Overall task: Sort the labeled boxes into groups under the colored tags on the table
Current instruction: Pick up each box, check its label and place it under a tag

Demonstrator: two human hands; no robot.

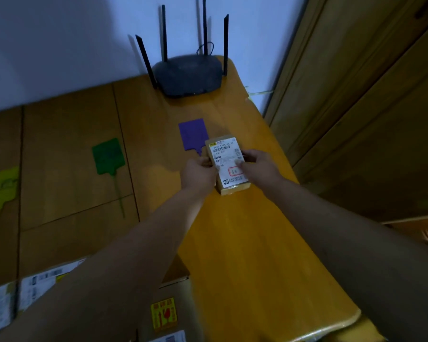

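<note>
A small cardboard box with a white shipping label (226,156) sits low over the wooden table (245,243), just right of and below the purple tag (192,133). My left hand (197,175) grips its left edge and my right hand (258,166) grips its right edge. Whether the box rests on the table cannot be told. A green tag (107,155) lies further left, and a yellow-green tag (2,186) lies at the far left edge. No boxes lie under the green or yellow-green tags.
A black router (187,75) with several antennas stands at the table's far end against the wall. More labeled boxes (42,282) sit at the near left, one with a yellow fragile sticker (164,314). A wooden cabinet (368,107) rises on the right.
</note>
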